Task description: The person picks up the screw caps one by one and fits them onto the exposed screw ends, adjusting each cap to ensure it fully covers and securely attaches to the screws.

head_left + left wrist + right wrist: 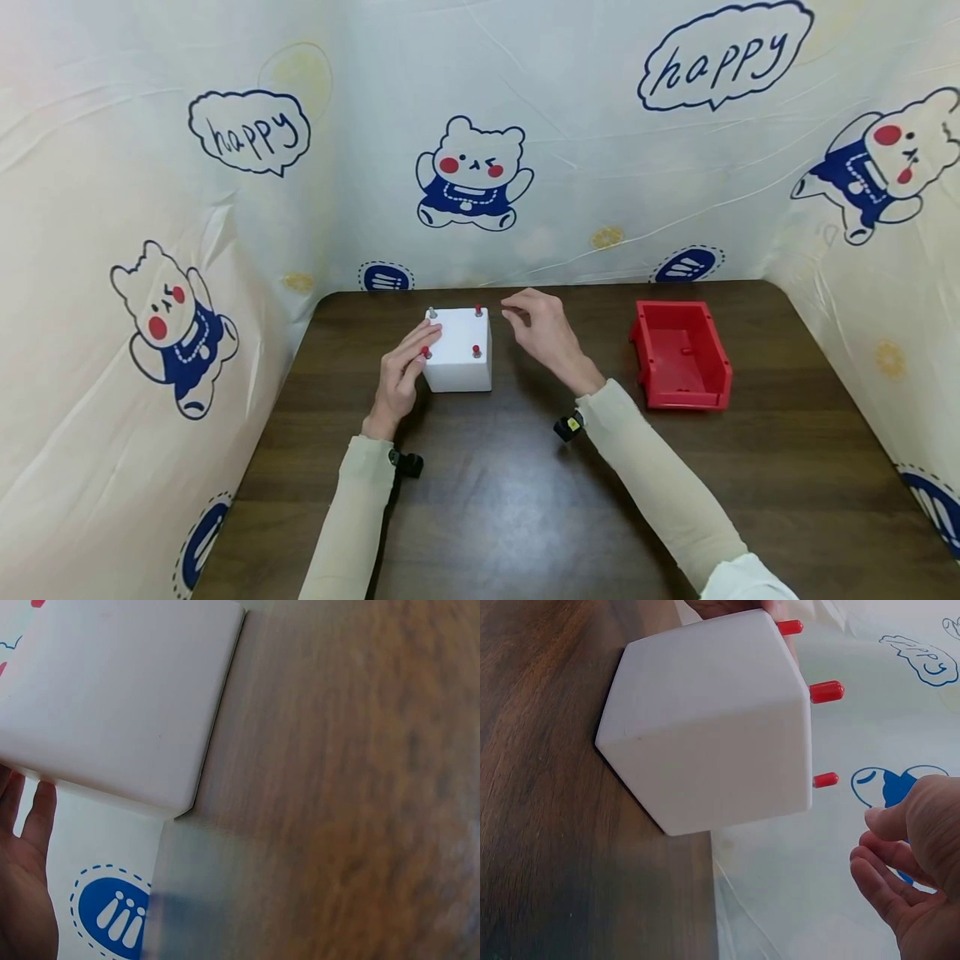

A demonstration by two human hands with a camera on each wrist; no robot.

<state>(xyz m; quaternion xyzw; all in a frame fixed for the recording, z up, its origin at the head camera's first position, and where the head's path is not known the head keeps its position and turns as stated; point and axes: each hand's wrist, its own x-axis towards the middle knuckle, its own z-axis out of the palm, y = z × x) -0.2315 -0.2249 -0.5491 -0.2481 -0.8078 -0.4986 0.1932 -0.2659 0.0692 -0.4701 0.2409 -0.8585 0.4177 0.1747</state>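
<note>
A white box [459, 350] stands on the brown table, with a short stem at each corner of its top. Three stems end in red caps [826, 692]; the grey stem [431, 313] at the back left shows no red. My left hand [397, 379] rests against the box's left side, fingers reaching onto the top edge near the front left cap. In the left wrist view, fairly straight fingers [41, 814] touch the box. Apart from the box, to its right, my right hand [543, 329] hovers with loosely bent fingers and nothing visible between them.
To the right on the table [480, 517] sits a red plastic bin [681, 398] with a low front; no loose parts are visible inside. A printed pale cloth [570, 192] hangs behind and along both sides. Each wrist carries a small black camera [568, 427].
</note>
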